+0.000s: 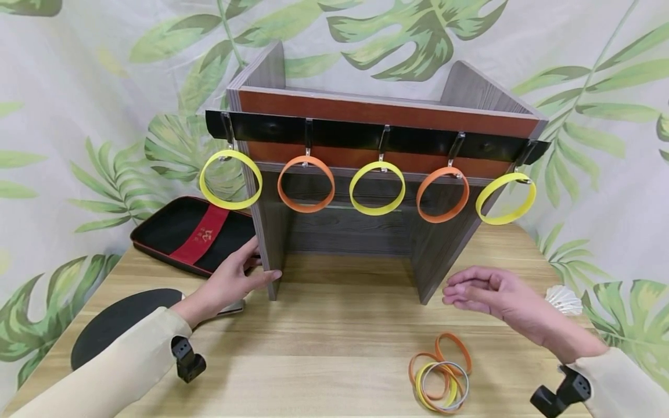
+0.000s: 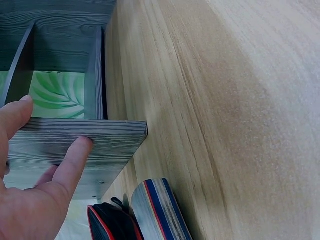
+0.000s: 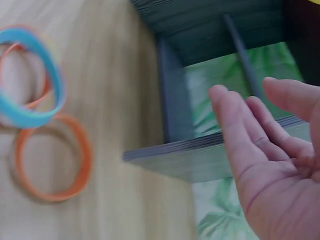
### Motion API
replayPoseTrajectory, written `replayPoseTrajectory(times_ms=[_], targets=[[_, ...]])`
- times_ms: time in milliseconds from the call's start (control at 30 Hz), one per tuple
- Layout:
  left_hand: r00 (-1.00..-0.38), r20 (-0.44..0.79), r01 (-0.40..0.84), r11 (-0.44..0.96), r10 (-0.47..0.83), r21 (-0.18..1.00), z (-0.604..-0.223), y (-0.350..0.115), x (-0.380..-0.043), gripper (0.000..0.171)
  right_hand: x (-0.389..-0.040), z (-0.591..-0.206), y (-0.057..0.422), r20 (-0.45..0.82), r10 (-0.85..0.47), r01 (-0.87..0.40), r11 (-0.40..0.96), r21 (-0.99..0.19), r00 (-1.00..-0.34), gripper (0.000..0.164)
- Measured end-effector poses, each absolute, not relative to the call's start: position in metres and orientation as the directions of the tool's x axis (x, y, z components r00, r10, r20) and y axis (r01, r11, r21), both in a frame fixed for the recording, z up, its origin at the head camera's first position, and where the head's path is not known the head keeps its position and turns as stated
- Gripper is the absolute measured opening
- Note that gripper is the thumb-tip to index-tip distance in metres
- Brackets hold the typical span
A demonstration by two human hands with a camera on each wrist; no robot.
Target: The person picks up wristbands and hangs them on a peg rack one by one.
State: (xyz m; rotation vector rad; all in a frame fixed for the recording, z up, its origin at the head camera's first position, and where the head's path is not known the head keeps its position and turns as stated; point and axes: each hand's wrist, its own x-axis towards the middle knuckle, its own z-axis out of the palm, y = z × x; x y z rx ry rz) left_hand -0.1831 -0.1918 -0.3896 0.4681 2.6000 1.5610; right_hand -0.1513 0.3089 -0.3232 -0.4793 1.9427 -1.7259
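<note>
A grey wood-grain shelf with a red-brown front board stands on the table, seen also in both wrist views. My left hand holds its left side panel low down, thumb at the front edge and fingers along the outer face. Just off the right panel, my right hand is raised with fingers loosely bent and nothing in them. Across the front runs a black strip with several metal hooks. Yellow bands and orange bands hang from these hooks in alternation.
Loose orange, yellow and pale blue-grey bands lie overlapping at the table's front right. A shuttlecock sits by the right edge. To the left lie a black paddle and an open black case with a red strap. Leaf-patterned cloth hangs behind.
</note>
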Motion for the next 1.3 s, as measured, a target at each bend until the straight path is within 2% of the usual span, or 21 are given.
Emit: replayPoseTrajectory(times_ms=[233,433,667,867,1300], targets=[[-0.95,0.096,0.223,0.432,0.297,0.874,-0.39,-0.192,-0.183,0.086,-0.144,-0.351,0.308,-0.273,-0.601,0.038,0.374,-0.927,-0.751,0.034],[-0.951,0.094,0.222,0.436,0.295,0.872,-0.389,-0.193,-0.183,0.086,-0.139,-0.364,0.306,-0.33,-0.636,-0.008,0.467,-0.884,-0.697,0.026],[-0.952,0.089,0.215,0.434,0.291,0.875,-0.39,-0.193,-0.183,0.088,-0.131,-0.372,0.308,-0.311,-0.701,-0.068,0.455,-0.888,-0.642,0.022],[-0.951,0.099,0.222,0.426,0.293,0.877,-0.392,-0.191,-0.184,0.087,-0.128,-0.378,0.31,-0.313,-0.757,-0.041,0.408,-0.912,-0.574,0.022],[-0.952,0.097,0.222,0.437,0.29,0.872,-0.391,-0.191,-0.183,0.086,-0.128,-0.379,0.309,-0.29,-0.767,-0.138,0.439,-0.888,-0.573,0.014]])
